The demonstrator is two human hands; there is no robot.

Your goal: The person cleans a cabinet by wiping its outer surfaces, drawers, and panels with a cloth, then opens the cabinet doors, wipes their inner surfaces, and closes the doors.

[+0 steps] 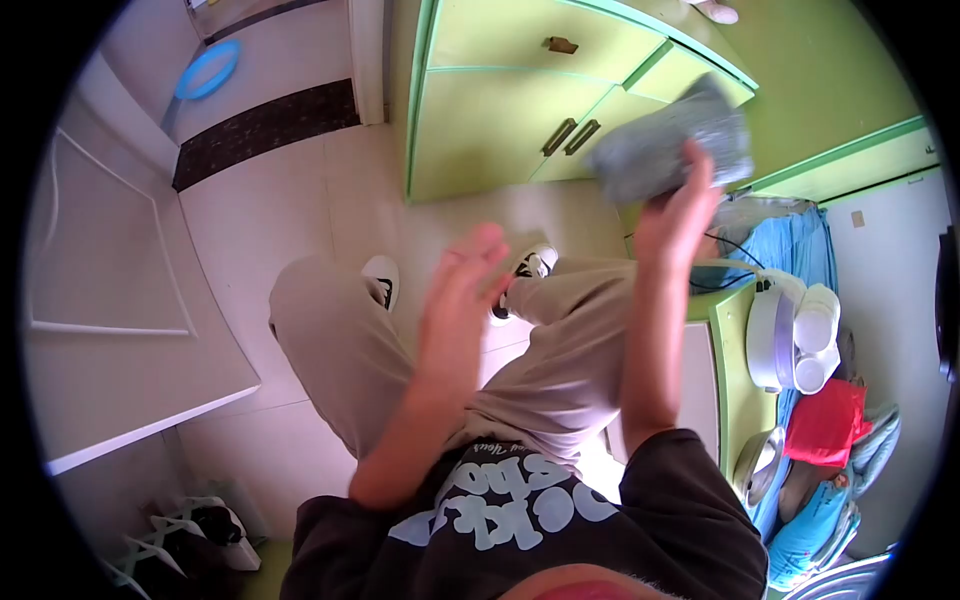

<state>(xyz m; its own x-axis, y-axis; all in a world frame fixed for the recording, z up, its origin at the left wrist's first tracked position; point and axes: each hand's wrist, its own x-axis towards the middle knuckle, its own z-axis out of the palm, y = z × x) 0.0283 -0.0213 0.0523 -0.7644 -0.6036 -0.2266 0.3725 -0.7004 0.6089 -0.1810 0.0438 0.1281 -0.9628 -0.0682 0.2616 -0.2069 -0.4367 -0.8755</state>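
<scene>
My right hand (682,205) grips a grey, crinkled package (655,145), which looks like a parcel in a plastic bag. It is held out in front of the green cabinet (490,130), slightly smeared by motion. My left hand (462,285) is raised over my lap with its fingers stretched out and nothing in it. That hand is blurred and well apart from the package.
On the right, a green stand (745,345) bears a white appliance (770,340) and white cups (818,335). Behind it lie a red bag (825,425) and a turquoise bag (812,535). A white door (120,260) stands left; a blue basin (208,70) lies beyond the doorway.
</scene>
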